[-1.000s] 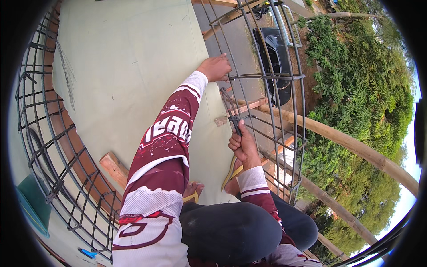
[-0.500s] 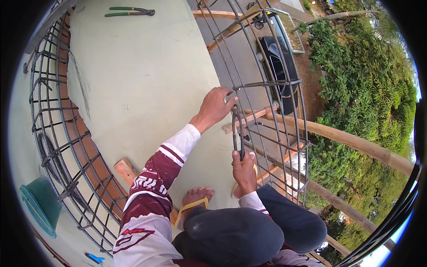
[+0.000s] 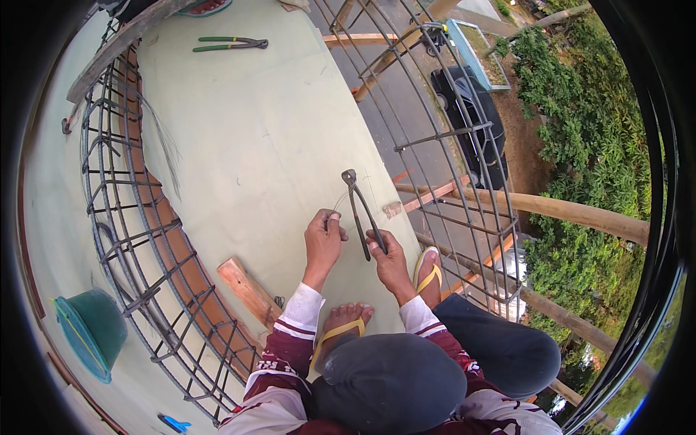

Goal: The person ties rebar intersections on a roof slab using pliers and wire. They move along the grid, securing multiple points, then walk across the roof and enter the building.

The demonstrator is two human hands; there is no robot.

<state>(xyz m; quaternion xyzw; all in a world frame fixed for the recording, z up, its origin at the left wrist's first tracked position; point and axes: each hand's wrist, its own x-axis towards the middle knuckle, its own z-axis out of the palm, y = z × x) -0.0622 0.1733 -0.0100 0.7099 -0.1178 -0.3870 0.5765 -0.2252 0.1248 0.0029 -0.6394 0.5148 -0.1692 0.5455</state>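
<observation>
In front of my knees, my right hand (image 3: 392, 265) is closed around the handles of dark end-cutting pincers (image 3: 355, 197). The jaws point away from me, over the pale panel (image 3: 239, 130), and the two handles stand slightly apart. My left hand (image 3: 323, 243), just left of the pincers, pinches a thin tie wire (image 3: 336, 206) that curves up toward the pincers' head. Whether the wire touches the jaws I cannot tell. To the right of both hands, clear of them, runs a rebar cage (image 3: 464, 203) of long bars and cross ties.
A second rebar cage (image 3: 138, 239) curves along the left, with a bundle of wire (image 3: 165, 141) beside it. Green-handled pincers (image 3: 230, 44) lie at the far end. Nearer are a wood block (image 3: 249, 291) and a green bucket (image 3: 90, 333). Beyond the panel's right edge is a drop, crossed by bamboo poles (image 3: 573, 215).
Both hands have drawn back from the right rebar cage, with the pincers moved left over the panel. My left hand has come nearer to me, wire now visible in its fingers.
</observation>
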